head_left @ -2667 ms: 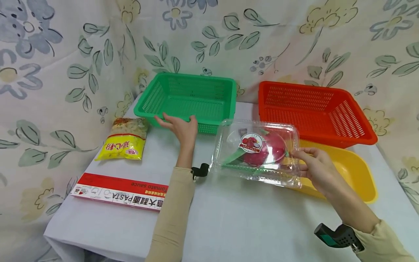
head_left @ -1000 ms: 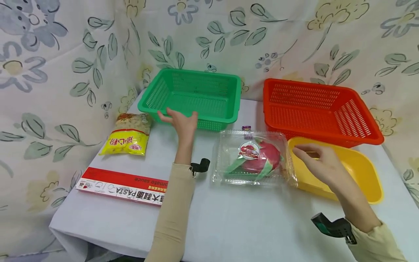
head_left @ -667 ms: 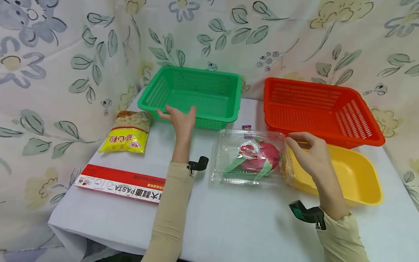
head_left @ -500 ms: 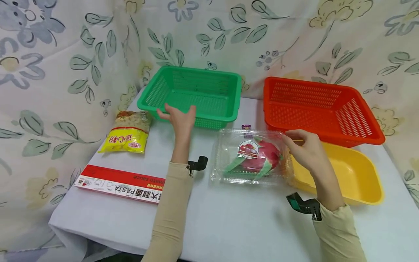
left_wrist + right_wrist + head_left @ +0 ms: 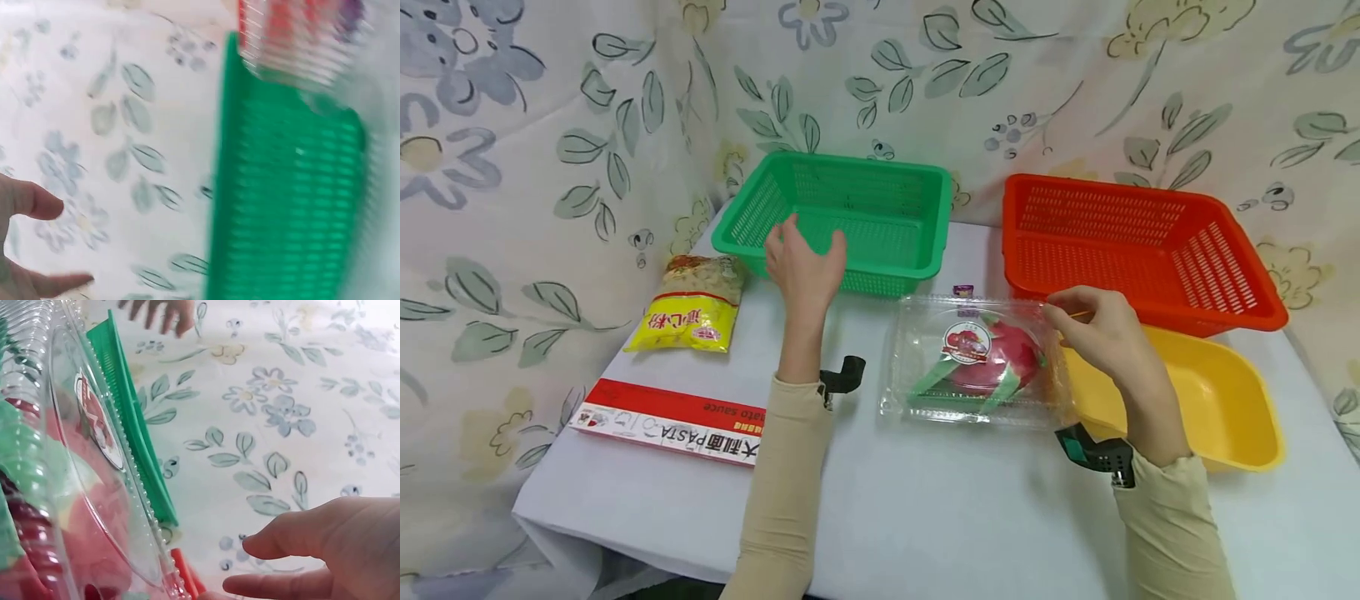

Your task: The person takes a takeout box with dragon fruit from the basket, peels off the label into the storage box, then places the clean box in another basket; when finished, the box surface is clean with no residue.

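A clear plastic clamshell box (image 5: 904, 358) with a red dragon fruit (image 5: 1000, 362) inside lies on the white table. Its lid bears a round red-and-white label (image 5: 966, 342). My right hand (image 5: 1108, 333) is at the box's far right corner, thumb and fingertips overlapping its edge in the head view. In the right wrist view the thumb (image 5: 281, 537) and a finger stand apart, with the box (image 5: 62, 487) to their left. My left hand (image 5: 805, 267) hovers with spread fingers over the front rim of the green basket (image 5: 880, 225), holding nothing.
A red basket (image 5: 1120, 250) stands at the back right, with a yellow basin (image 5: 1217, 400) before it. A yellow bag of pasta (image 5: 688, 308) and a red-and-white pasta box (image 5: 670, 421) lie at left. A small purple item (image 5: 963, 292) peeks out behind the clear box.
The clear box has been set down and the right hand let go of it, then moved left and away to its far corner. The left hand has shifted slightly left and farther over the green basket.
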The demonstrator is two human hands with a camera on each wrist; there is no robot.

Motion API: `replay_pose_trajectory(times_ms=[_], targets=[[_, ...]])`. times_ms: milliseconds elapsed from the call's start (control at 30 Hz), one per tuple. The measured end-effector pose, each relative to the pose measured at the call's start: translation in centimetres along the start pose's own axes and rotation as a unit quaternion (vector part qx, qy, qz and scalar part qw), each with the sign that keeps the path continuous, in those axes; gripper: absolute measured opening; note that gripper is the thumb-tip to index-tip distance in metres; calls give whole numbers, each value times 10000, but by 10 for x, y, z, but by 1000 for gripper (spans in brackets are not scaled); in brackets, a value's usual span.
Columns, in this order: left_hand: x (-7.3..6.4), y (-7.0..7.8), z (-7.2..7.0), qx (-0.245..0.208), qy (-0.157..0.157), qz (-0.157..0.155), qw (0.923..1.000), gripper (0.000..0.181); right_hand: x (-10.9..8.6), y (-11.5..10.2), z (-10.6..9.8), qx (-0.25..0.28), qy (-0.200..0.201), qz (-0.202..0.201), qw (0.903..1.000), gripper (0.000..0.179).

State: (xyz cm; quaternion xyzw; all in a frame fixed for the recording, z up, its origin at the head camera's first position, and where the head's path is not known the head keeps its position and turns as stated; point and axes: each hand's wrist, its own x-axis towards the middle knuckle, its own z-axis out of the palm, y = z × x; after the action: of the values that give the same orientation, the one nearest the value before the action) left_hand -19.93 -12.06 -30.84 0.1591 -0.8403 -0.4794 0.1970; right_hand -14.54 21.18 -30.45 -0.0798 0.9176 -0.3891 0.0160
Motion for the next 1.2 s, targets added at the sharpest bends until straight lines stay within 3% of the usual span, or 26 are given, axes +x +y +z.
replay_pose_trajectory(times_ms=[67,167,233,300,367,500,567,633,767,867,1033,1200], targets=[[-7,11,-5,-286,-30,651,9975,57,0,0,0,80,-65,-32,9999,39],[-20,29,-10,-622,-605,1398,9864,48,0,-1,-1,142,-168,-34,9998,39],[-30,38,-11,-436,-1117,1713,9779,46,1,0,-2,165,-197,-53,9997,39],[-38,42,-12,118,-1718,2020,9641,46,3,0,-2,192,-229,-40,9995,40],[-44,40,-13,781,-2355,2323,9405,47,5,0,-2,210,-248,-39,9995,40],[-53,27,-17,1686,-3488,2875,8759,50,5,0,-4,176,-229,-88,9995,40],[-56,18,-18,1796,-3802,2952,8579,53,3,0,-6,137,-239,-88,9996,40],[-59,12,-18,1773,-3936,2973,8516,55,1,1,-7,83,-259,-79,9996,40],[-61,7,-16,1687,-3974,2980,8514,59,-2,2,-7,-30,-263,-77,9996,40],[-62,4,-14,1835,-4050,2916,8469,63,-2,2,-7,-52,-285,-83,9995,40],[-65,-1,-11,2222,-4344,2736,8289,70,-3,-1,-7,-170,-335,-95,9992,42],[-66,-2,-7,2481,-4455,2801,8133,73,-3,-5,-6,-369,-151,-367,9985,40]])
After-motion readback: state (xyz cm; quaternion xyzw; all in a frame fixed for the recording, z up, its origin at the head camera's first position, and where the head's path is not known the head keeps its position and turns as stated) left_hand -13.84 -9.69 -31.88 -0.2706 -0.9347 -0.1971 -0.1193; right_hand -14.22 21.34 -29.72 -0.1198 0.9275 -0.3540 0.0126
